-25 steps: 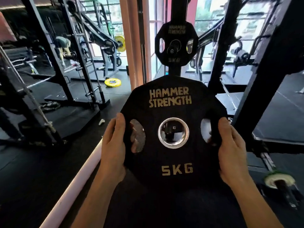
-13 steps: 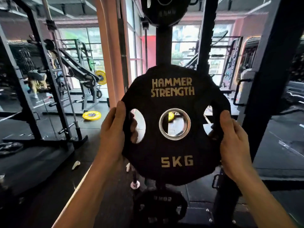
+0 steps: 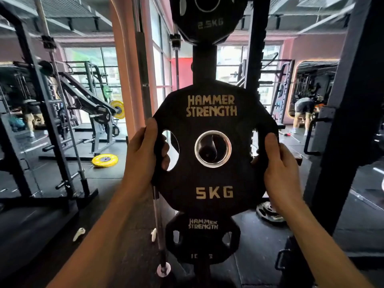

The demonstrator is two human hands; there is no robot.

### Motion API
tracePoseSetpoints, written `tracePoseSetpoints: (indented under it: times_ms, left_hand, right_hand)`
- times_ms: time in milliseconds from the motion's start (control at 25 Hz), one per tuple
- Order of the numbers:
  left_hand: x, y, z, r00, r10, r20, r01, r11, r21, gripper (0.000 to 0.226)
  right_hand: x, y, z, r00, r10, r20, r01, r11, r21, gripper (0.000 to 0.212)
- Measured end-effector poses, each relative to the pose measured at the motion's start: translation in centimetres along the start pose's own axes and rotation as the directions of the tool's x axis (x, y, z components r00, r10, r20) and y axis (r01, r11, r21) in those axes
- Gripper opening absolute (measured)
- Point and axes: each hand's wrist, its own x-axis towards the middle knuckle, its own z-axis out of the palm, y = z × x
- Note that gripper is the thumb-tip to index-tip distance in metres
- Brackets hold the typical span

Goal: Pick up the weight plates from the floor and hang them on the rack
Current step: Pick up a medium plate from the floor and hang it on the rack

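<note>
Black 5 kg plate [image 3: 214, 154] held in both hands' closed grip: left hand [image 3: 143, 159], right hand [image 3: 280, 171].

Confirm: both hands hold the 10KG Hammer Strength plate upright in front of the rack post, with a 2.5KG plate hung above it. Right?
Wrong on the weight. The head view shows the held plate is marked 5KG, not 10KG. The rest stands: left hand and right hand hold it upright in front of the rack post, with the 2.5KG plate hung above it.
</note>
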Motion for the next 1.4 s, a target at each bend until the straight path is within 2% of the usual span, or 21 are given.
tracePoseSetpoints:
  times_ms: [240,480,560,720,880,1080,1240,1400]
  left_hand:
    - [2.5,-4.5,0.5,0.995,-0.056,-0.086,0.062,0.996,0.066,0.057]
    - [5.4,-6.9,-0.1,0.999,-0.004,-0.053,0.013,0.986,0.164,0.067]
    - [6.6,-8.0,-0.2,0.998,-0.004,-0.058,0.016,0.981,0.195,0.063]
    - [8.8,-9.6,-0.3,0.997,-0.006,-0.083,0.025,0.972,0.232,0.036]
    - [11.0,-11.2,-0.8,0.999,-0.035,-0.029,0.041,0.971,0.237,0.033]
    - [12.8,-12.4,-0.4,0.997,-0.044,-0.068,0.057,0.975,0.213,0.047]
    - [14.6,-13.1,-0.2,0.997,-0.033,-0.074,0.052,0.961,0.273,0.036]
    - [15.4,-13.4,-0.1,0.996,0.032,-0.077,-0.001,0.928,0.372,0.037]
  right_hand:
    - [3.7,4.3,1.2,0.999,0.006,0.036,-0.003,0.997,-0.079,0.061]
    - [6.3,6.4,1.9,0.992,0.001,0.129,0.011,0.995,-0.096,0.08]
    - [7.4,6.9,2.4,0.992,0.031,0.12,-0.019,0.995,-0.094,0.077]
    - [9.7,7.6,3.9,0.99,0.079,0.115,-0.078,0.997,-0.007,0.064]
    - [12.1,8.7,4.6,0.984,0.102,0.144,-0.109,0.993,0.043,0.046]
    - [14.0,10.2,4.8,0.979,0.101,0.176,-0.098,0.995,-0.025,0.044]
    - [15.2,10.6,5.2,0.967,0.15,0.205,-0.143,0.989,-0.048,0.045]
    - [16.3,11.2,5.3,0.96,0.166,0.223,-0.157,0.986,-0.057,0.057]
